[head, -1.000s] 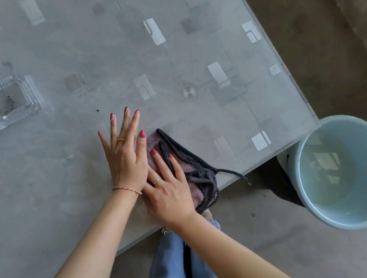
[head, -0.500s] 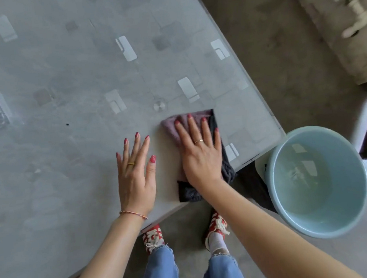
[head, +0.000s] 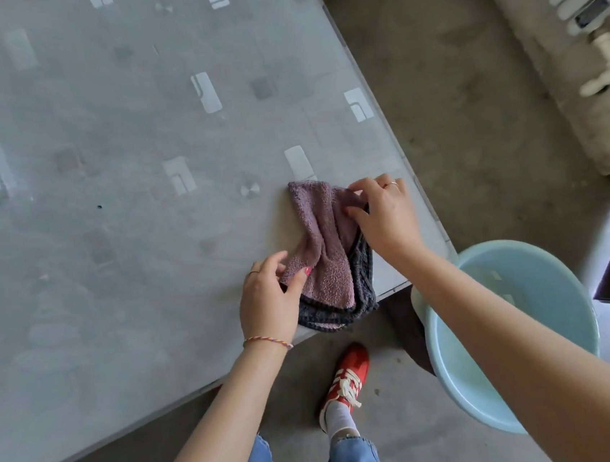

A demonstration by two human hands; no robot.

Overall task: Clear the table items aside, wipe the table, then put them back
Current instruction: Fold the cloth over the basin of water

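A soft mauve terry cloth with a dark grey knitted edge lies at the near right corner of the grey patterned glass-topped table, its long axis running from the near edge toward the far side. The left hand pinches its near left corner between thumb and fingers; the right hand pinches the far right fold. It looks light, limp and possibly damp, so corners or edges seem the best places to grasp.
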